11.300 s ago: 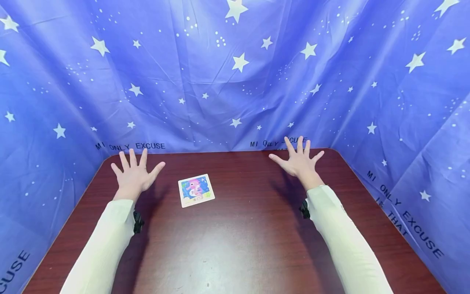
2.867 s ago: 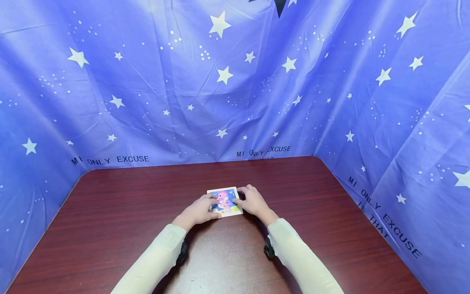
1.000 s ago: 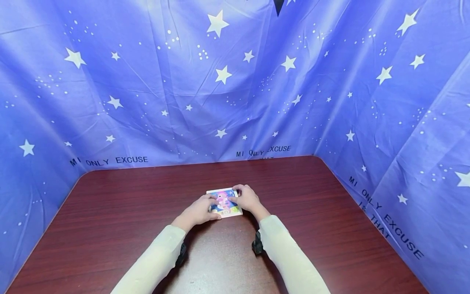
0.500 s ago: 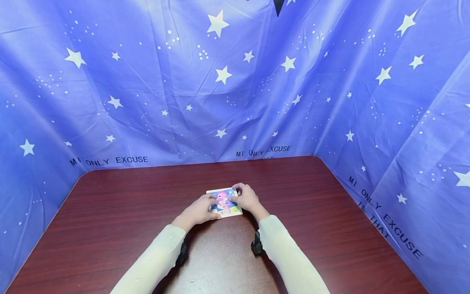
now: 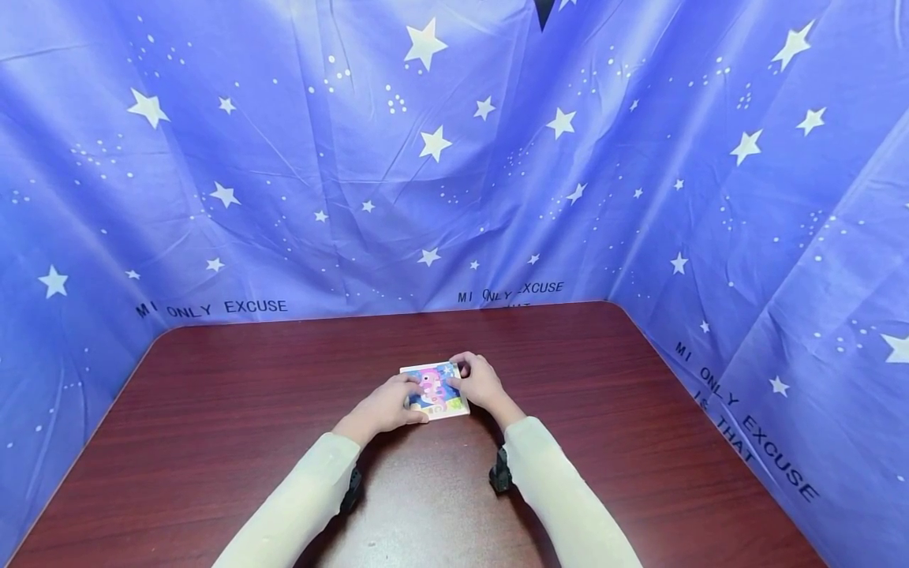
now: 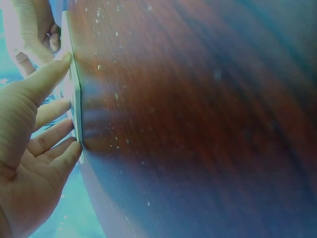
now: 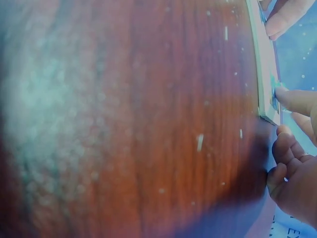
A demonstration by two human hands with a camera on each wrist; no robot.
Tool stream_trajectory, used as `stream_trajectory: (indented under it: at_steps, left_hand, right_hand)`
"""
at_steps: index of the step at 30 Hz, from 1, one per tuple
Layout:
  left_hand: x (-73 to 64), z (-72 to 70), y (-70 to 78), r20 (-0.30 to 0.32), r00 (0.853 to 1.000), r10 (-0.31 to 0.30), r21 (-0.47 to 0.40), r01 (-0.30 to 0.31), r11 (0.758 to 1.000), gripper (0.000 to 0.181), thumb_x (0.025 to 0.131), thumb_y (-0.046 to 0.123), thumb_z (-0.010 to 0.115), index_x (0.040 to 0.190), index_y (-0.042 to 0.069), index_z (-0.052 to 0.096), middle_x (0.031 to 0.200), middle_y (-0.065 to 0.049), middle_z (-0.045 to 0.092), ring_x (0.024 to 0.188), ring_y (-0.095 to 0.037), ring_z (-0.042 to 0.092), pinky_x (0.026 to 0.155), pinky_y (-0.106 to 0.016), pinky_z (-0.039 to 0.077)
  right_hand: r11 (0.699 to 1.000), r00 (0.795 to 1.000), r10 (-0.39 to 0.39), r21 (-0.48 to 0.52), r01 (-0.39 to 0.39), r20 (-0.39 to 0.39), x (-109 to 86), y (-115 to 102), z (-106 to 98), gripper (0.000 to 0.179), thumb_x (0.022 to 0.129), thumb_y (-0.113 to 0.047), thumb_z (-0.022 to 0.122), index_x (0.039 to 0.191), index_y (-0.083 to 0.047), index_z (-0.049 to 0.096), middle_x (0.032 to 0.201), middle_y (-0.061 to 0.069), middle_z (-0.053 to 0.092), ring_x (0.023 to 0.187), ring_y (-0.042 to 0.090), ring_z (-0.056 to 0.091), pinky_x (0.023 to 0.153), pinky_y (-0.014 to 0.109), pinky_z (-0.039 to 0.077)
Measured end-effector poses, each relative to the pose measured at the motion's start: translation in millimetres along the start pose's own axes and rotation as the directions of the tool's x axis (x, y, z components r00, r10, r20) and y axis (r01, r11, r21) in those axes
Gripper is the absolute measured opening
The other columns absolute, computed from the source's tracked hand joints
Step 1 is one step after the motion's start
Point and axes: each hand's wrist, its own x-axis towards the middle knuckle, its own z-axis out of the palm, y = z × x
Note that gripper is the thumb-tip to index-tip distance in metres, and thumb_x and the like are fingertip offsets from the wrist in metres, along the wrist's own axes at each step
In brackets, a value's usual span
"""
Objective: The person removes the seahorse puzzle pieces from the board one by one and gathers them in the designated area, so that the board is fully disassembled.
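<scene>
A square wooden jigsaw puzzle [image 5: 436,401] with a white border shows a pink seahorse on blue. It lies flat on the dark red-brown table [image 5: 284,379], between both hands. My left hand [image 5: 383,406] rests on its left side, fingers on the picture and thumb at the near border. In the left wrist view, the left hand's fingers [image 6: 53,136] reach its edge fairly straight. At the far right corner my right hand [image 5: 485,385] pinches the puzzle, thumb on the picture and index finger at the edge. Curled fingers [image 7: 287,146] show beside the puzzle's corner in the right wrist view.
Blue star-printed cloth [image 5: 355,158] hangs behind the table and along both sides. Black wrist cameras [image 5: 500,472] sit under the light sleeves [image 5: 561,489]. The table's far edge [image 5: 383,315] runs beyond the hands.
From spread hands apart at first, both have come together on the puzzle, which now lies nearer the table's middle. Since 2.9 s ago the right hand moved to the far right corner.
</scene>
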Motion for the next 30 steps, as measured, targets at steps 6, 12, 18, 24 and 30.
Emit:
stream_trajectory:
  at_steps: [6, 12, 18, 24, 30]
  left_hand:
    - [0.4, 0.2, -0.5, -0.004, 1.000, 0.000, -0.003, 0.000, 1.000, 0.045, 0.077, 0.031, 0.076, 0.111, 0.003, 0.066, 0.127, -0.015, 0.055, 0.121, -0.030, 0.049, 0.104, -0.040, 0.039]
    - [1.6, 1.1, -1.4, -0.002, 1.000, -0.010, -0.009, 0.010, 1.000, 0.045, 0.077, 0.031, 0.076, 0.111, 0.003, 0.066, 0.128, -0.015, 0.054, 0.121, -0.029, 0.049, 0.104, -0.040, 0.039]
    - [1.2, 0.1, -0.9, 0.006, 1.000, -0.012, -0.009, 0.012, 1.000, 0.046, 0.077, 0.031, 0.076, 0.112, 0.002, 0.066, 0.128, -0.015, 0.055, 0.122, -0.029, 0.048, 0.104, -0.040, 0.039]
    - [1.0, -0.3, -0.5, 0.008, 1.000, -0.024, -0.017, 0.024, 1.000, 0.047, 0.077, 0.031, 0.075, 0.114, 0.003, 0.065, 0.129, -0.015, 0.054, 0.122, -0.029, 0.048, 0.105, -0.040, 0.038]
    - [0.5, -0.2, -0.4, 0.006, 1.000, -0.021, -0.021, 0.021, 1.000, 0.047, 0.077, 0.031, 0.076, 0.113, 0.003, 0.065, 0.128, -0.015, 0.054, 0.122, -0.029, 0.049, 0.104, -0.041, 0.039]
  right_hand:
    - [0.999, 1.000, -0.026, 0.047, 0.027, -0.017, -1.0, 0.5, 1.2, 0.031, 0.080, -0.010, 0.072, 0.109, -0.010, 0.061, 0.084, 0.007, 0.051, 0.080, 0.018, 0.046, 0.073, 0.030, 0.036]
    - [0.995, 1.000, -0.020, 0.097, 0.021, -0.018, -0.3, 1.4, 3.8, 0.030, 0.081, -0.008, 0.070, 0.110, -0.011, 0.061, 0.081, 0.003, 0.054, 0.078, 0.016, 0.049, 0.074, 0.029, 0.040]
    - [0.992, 0.999, -0.019, 0.121, 0.024, -0.045, -3.2, -1.3, 4.6, 0.028, 0.084, -0.006, 0.066, 0.111, -0.008, 0.061, 0.079, 0.003, 0.057, 0.071, 0.014, 0.050, 0.067, 0.026, 0.042]
    - [0.990, 0.997, -0.021, 0.135, 0.032, -0.080, -3.4, -1.1, 6.3, 0.025, 0.084, -0.005, 0.065, 0.109, -0.007, 0.062, 0.076, 0.002, 0.055, 0.068, 0.012, 0.049, 0.066, 0.025, 0.041]
    - [0.987, 0.993, -0.041, 0.150, 0.057, -0.111, -3.7, -0.7, 8.4, 0.022, 0.085, -0.005, 0.064, 0.107, -0.006, 0.064, 0.073, 0.002, 0.053, 0.065, 0.011, 0.047, 0.063, 0.023, 0.039]
